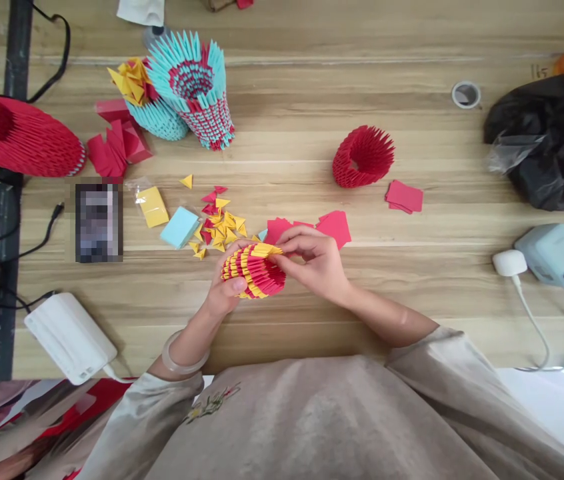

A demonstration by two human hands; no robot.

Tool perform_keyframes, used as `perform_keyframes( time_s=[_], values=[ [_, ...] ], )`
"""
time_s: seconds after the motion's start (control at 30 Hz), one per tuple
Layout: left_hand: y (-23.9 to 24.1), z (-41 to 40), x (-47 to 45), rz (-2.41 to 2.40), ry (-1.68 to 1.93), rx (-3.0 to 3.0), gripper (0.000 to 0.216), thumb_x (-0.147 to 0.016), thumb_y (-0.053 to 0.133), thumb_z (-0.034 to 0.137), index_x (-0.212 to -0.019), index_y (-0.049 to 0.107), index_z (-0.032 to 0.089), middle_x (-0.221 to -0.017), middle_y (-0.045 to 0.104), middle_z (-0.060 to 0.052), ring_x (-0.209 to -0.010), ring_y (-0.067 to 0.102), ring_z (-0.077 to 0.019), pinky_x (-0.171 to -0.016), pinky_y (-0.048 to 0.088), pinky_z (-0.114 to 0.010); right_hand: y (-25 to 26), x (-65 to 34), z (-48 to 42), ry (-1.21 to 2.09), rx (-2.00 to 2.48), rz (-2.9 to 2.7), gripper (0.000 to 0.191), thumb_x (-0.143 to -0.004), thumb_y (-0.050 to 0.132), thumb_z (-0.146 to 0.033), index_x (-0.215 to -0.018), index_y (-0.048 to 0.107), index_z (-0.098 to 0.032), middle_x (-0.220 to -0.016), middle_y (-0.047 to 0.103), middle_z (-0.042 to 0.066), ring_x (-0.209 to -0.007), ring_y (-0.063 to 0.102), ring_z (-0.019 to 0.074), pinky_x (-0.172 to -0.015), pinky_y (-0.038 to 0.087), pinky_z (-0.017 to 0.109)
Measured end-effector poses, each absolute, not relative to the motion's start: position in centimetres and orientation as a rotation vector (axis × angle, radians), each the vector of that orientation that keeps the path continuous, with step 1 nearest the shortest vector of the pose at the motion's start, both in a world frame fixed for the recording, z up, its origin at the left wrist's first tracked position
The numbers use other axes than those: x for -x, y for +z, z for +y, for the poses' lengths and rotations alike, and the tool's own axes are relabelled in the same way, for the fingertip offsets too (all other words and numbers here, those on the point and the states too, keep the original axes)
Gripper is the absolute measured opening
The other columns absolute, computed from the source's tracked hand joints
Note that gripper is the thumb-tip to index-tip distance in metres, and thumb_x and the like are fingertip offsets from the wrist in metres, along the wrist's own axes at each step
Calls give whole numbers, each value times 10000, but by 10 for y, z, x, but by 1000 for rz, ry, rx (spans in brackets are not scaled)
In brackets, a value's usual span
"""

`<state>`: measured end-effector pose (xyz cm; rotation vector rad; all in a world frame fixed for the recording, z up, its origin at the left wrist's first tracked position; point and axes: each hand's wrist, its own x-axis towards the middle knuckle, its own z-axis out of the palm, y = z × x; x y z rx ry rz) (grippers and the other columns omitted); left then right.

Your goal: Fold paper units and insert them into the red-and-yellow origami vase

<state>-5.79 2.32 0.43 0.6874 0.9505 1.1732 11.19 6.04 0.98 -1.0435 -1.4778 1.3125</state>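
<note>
My left hand (225,293) is closed around a small round paper model (253,270) built of folded red and yellow pieces, held just above the wooden table (287,167). My right hand (312,257) pinches the model's upper right rim, where a yellow folded piece sits. Just beyond the model lies a loose pile of folded yellow and red triangles (219,223). Flat red paper sheets (332,227) lie behind my right hand.
A red folded-paper ring (362,157) and red squares (405,197) lie at right. Teal-and-red paper vases (197,87), a large red paper form (17,137), a phone (98,221), yellow and blue paper stacks, a white power bank (69,337), chargers and a black bag (552,133) surround the work spot.
</note>
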Motion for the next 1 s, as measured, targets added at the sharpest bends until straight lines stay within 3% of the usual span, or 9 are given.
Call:
perform_keyframes(
  time_s=[0.23,0.4,0.5,0.6,0.73,0.87,1.0],
  values=[
    [5,23,59,897,1176,-784,529,-579,802,447,-1019,661,190,-927,681,-56,-796,653,-230,-719,518,-311,14,-113,63,1204,1046,-1543,90,-766,693,-256,-695,719,-207,-810,662,42,-743,620,143,-679,536,292],
    [4,22,60,857,1200,-746,527,-592,788,476,-1013,655,189,-916,675,-43,-799,645,-208,-721,515,-286,16,-116,65,1294,974,-1499,178,-706,775,-303,-846,736,-202,-908,654,57,-820,643,156,-705,564,286],
    [-1,22,62,823,1174,-822,544,-596,792,447,-1054,635,199,-926,673,-52,-792,645,-207,-710,523,-301,16,-117,67,1053,920,-1643,47,-772,714,-236,-767,731,-191,-853,652,50,-792,632,142,-703,550,286],
    [-4,22,63,804,1157,-832,548,-596,785,445,-1062,626,204,-938,676,-56,-787,653,-220,-712,530,-327,15,-117,67,912,871,-1671,52,-780,700,-185,-742,734,-189,-821,658,47,-766,626,131,-681,535,272],
    [1,25,60,852,1216,-662,545,-550,794,493,-977,646,188,-878,670,-52,-787,661,-235,-747,544,-367,12,-118,70,1200,913,-1406,75,-741,746,-196,-805,757,-234,-874,688,33,-834,644,131,-738,541,271],
    [8,29,60,868,1235,-431,547,-539,814,485,-979,643,210,-907,673,-39,-851,662,-229,-768,564,-362,6,-120,74,1616,882,-990,213,-656,805,-198,-845,750,-281,-801,708,-20,-701,631,92,-626,529,223],
    [7,30,65,827,1193,-353,588,-565,801,530,-1029,645,204,-950,687,-66,-914,673,-284,-638,577,-342,2,-121,76,1812,935,-802,251,-556,857,-200,-779,753,-247,-740,717,-27,-648,632,88,-609,525,219]
  ],
)
